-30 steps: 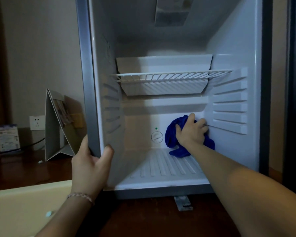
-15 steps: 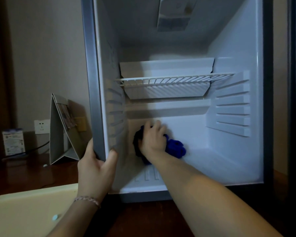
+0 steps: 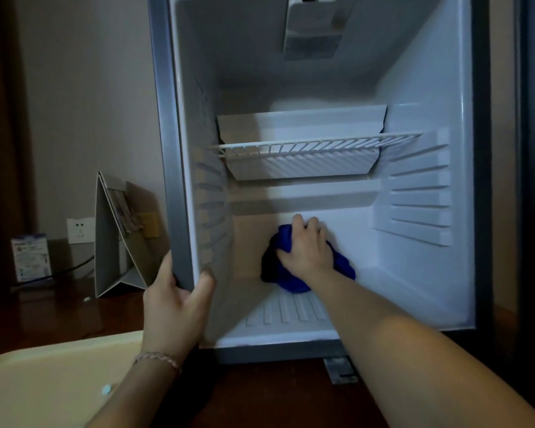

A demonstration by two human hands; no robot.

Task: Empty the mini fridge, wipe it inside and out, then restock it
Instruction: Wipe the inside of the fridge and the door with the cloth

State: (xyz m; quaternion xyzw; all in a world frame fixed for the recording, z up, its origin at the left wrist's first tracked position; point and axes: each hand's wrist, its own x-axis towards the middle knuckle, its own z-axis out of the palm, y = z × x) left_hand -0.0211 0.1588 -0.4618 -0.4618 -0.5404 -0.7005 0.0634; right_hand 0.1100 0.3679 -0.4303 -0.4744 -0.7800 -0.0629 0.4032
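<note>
The mini fridge [image 3: 426,88] stands open in front of me, white inside and holding nothing but a wire shelf [image 3: 315,146] across the middle. My right hand [image 3: 306,248] reaches deep in and grips a bunched blue cloth [image 3: 291,281], pressing it against the lower back wall just above the ribbed floor. My left hand [image 3: 173,304] grips the fridge's grey left front edge, thumb inside the wall, fingers round the outside. A braided bracelet sits on that wrist.
A cream tray [image 3: 50,381] lies at the lower left on the dark wooden surface. Left of the fridge stand a folded card stand [image 3: 112,236], a small white box [image 3: 30,257] and a wall socket [image 3: 79,230] with a cable. A metal hinge bracket [image 3: 340,370] protrudes below the fridge.
My right hand swept the blue cloth from the back right corner over to the back left, then came partway back toward the middle. My left hand stays on the fridge edge.
</note>
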